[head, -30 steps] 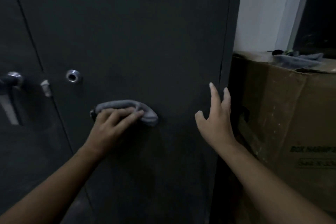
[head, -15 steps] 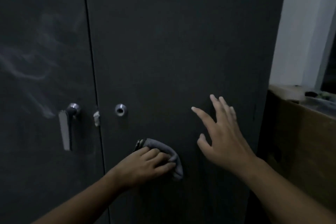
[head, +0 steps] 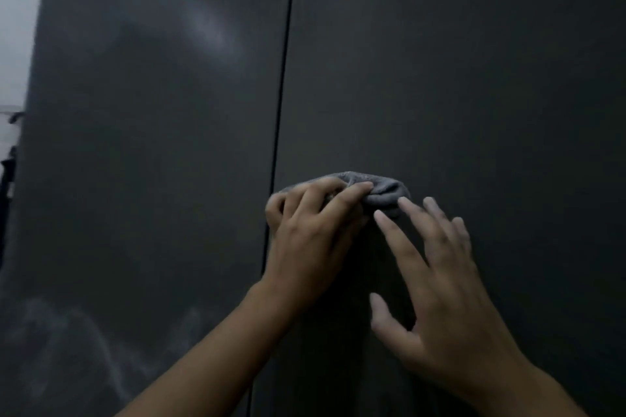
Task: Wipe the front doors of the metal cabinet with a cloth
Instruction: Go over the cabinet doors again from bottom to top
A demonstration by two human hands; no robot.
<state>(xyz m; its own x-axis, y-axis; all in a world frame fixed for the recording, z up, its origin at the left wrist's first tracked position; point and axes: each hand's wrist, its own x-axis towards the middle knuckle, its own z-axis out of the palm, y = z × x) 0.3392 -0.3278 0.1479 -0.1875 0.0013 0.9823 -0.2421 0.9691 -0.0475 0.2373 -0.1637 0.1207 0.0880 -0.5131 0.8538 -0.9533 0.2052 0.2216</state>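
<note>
The dark metal cabinet fills the view, its right door (head: 474,78) and left door (head: 152,145) split by a thin vertical seam. A bunched grey cloth (head: 382,188) lies against the right door just right of the seam. My left hand (head: 311,234) presses the cloth to the door, fingers curled over its left part. My right hand (head: 440,284) is spread with straight fingers in front of the right door, fingertips just below the cloth's right end; whether they touch it is unclear. The handle and lock are out of view.
Pale dusty smears mark the left door (head: 210,27), and more sit low on it (head: 84,349). A strip of white wall (head: 17,27) shows past the cabinet's left edge, with a dark object (head: 6,179) below it.
The view has swung up and left, so the handle, lock and cardboard box are gone from sight. My left hand has slid the cloth up the right door. My right hand has closed in beside it.
</note>
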